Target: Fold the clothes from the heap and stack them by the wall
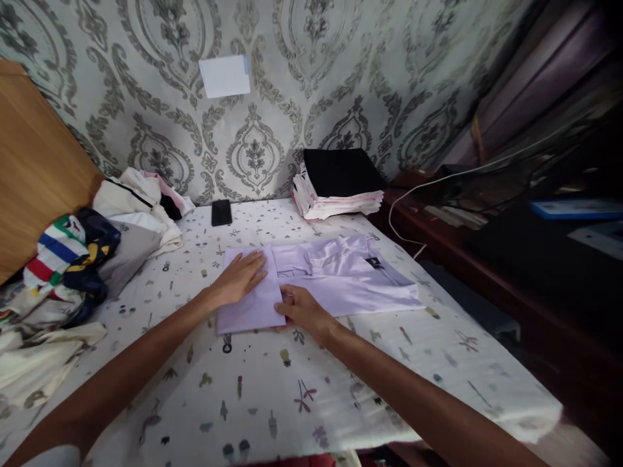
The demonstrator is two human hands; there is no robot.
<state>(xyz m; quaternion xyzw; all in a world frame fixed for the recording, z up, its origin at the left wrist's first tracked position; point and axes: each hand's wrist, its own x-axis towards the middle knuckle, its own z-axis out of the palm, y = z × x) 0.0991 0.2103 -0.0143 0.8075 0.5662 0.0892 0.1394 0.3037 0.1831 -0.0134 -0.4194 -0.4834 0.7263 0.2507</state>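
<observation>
A lilac shirt [360,285] lies across the bed in the middle of the head view, its neckline with a black label [372,263] toward the right. The left end forms a smooth, flat rectangular panel [248,314] with straight edges; whether something stiff is inside, I cannot tell. My left hand [243,275] rests flat on top of this panel, fingers stretched out. At the panel's right edge, my right hand [302,310] is closed, thumb above and fingers curled, pinching the lilac cloth. Its fingertips are partly hidden.
A patterned white sheet [272,389] covers the bed. Crumpled clothes [73,259] are heaped at the left by a wooden board [39,162]. A black phone [221,213] and a neat stack of folded clothes [338,181] lie near the wall. A white cable [467,170] hangs at the right.
</observation>
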